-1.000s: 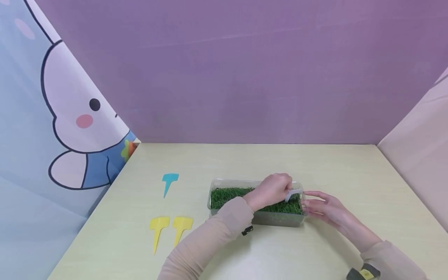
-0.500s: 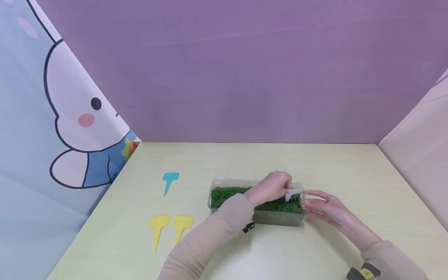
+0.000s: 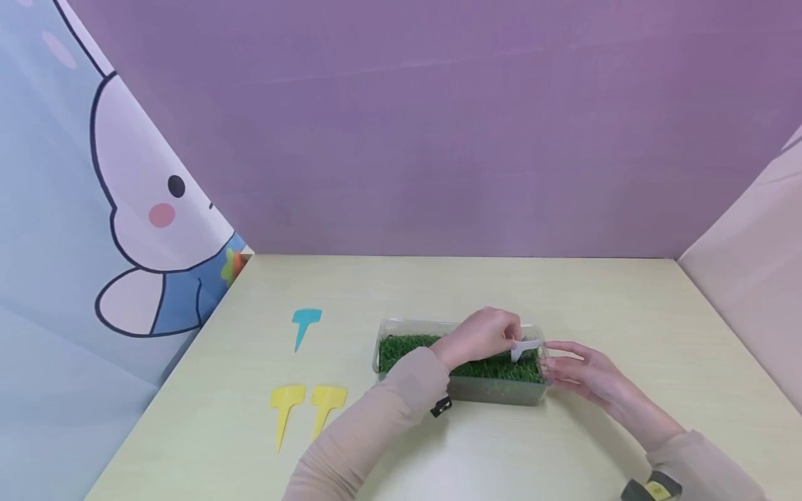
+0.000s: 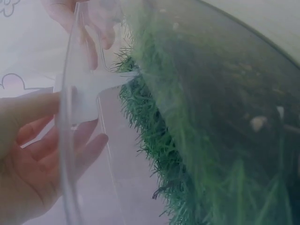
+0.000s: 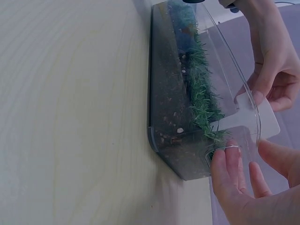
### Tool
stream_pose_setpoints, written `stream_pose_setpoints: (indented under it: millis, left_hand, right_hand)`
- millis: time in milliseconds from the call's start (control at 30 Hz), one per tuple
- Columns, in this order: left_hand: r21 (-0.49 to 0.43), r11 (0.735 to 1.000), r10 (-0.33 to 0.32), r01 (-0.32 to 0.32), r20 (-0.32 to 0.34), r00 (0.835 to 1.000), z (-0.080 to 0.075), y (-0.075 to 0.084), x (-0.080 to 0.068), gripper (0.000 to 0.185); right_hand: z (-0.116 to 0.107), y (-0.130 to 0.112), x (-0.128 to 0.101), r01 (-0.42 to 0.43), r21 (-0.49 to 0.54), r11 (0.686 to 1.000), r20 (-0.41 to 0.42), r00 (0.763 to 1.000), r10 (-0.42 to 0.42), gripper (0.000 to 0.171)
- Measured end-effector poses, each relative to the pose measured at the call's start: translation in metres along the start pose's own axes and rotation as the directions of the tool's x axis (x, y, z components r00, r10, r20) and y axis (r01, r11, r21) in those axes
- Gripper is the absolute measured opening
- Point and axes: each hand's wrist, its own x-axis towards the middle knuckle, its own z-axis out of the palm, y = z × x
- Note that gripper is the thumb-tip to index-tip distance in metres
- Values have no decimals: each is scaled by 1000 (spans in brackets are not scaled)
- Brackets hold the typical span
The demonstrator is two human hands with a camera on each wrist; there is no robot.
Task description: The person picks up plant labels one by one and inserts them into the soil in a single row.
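Observation:
A white T-shaped plant label [image 3: 526, 345] stands with its stem in the artificial grass [image 3: 407, 348], near the right end of a clear plastic box [image 5: 164, 84]. Thumb and fingers of my left hand [image 3: 479, 337] pinch the label's broad head; the left wrist view shows this label [image 4: 83, 98] through the clear wall. My right hand [image 3: 589, 376] lies against the box's right end, its fingers loosely extended. In the right wrist view that hand [image 5: 262, 192] touches the end wall, with its thumb close to the rim. The stem's tip is hidden in the grass and dark soil.
Left of the box a blue T-shaped label [image 3: 306, 321] lies on the pale wooden table [image 3: 207, 417]. Nearer the front lie two yellow labels [image 3: 287, 403], the right one partly covered by the left sleeve [image 3: 370, 431]. A purple backdrop [image 3: 438, 139] stands behind.
My left hand shifts very slightly leftward at the label, and the label's tilt varies a little. The right hand and the box stay in place. The head view has turned slightly.

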Motion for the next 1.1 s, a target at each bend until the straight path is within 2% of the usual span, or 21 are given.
stream_pose_setpoints:
  millis: [500,633,900,1100]
  left_hand:
    - [66,997,-44,41,47,998,-6,8,-7,22]
    - [103,994,-50,43,60,997,-11,6,-13,26]
    - [156,986,-72,51,132,989,-22,-4,-25,28]
    - [177,983,-84,58,147,986,-31,-9,-37,31]
  right_hand:
    - [-1,0,-1,5,-28,1000,11,1000,-5,24]
    - [-1,0,-1,8,-9,1000,16,1000,-8,22]
    - [-1,0,-1,14,24,1000,22,1000,-15,22]
    - [-1,0,0,6,28,1000,16,1000,-6,23]
